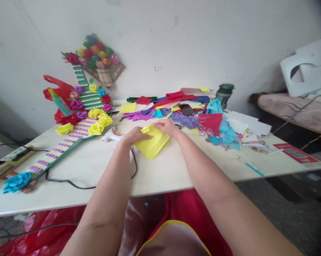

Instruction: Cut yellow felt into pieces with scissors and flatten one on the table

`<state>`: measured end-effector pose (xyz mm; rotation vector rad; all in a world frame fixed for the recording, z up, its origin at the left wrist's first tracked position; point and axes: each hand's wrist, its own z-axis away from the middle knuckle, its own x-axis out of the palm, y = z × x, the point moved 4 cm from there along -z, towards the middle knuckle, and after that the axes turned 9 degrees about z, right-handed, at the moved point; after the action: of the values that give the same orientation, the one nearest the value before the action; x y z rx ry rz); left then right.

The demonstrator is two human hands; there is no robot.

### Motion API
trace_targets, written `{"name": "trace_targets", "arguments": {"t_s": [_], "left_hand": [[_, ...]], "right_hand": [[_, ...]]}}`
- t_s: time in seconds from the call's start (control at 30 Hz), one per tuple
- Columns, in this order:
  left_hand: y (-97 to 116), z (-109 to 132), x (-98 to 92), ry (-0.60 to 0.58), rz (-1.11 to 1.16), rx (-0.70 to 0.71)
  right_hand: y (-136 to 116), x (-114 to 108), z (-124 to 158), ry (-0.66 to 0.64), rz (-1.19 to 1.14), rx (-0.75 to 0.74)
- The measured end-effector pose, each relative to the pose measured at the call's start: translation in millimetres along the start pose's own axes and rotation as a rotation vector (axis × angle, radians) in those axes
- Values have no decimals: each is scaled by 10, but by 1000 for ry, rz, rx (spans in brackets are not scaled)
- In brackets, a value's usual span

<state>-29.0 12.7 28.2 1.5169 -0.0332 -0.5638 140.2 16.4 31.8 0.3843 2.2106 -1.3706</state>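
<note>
pale desk (pixel 160 174) against a white wall, littered with felt scraps. yellow felt sheet (pixel 152 144), soft, folded, lies flat mid-desk, long axis running near-left to far-right, corner pointing toward the person. left hand (pixel 136 136) presses its left edge, fingers flattened; right hand (pixel 167 127) pinches the far edge.

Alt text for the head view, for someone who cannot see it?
The left hand and right hand rest on a yellow sheet on a white table. A glue gun lies beside the left hand; coloured scraps and flower crafts lie behind.
</note>
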Motion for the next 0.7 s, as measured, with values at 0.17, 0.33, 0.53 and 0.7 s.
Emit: {"name": "trace_targets", "arguments": {"t_s": [0.17,0.33,0.53,0.7], "left_hand": [[-92,-45,-186,136,197,23],[-165,-97,-314,275,368,114],[-181,-92,-328,293,390,110],[-174,-86,-349,301,405,102]], "right_hand": [[150,-182,49,22,-78,220],[304,-107,22,-96,-56,232],[430,-31,-42,-74,213,136],[305,-183,27,-21,152,193]]}}
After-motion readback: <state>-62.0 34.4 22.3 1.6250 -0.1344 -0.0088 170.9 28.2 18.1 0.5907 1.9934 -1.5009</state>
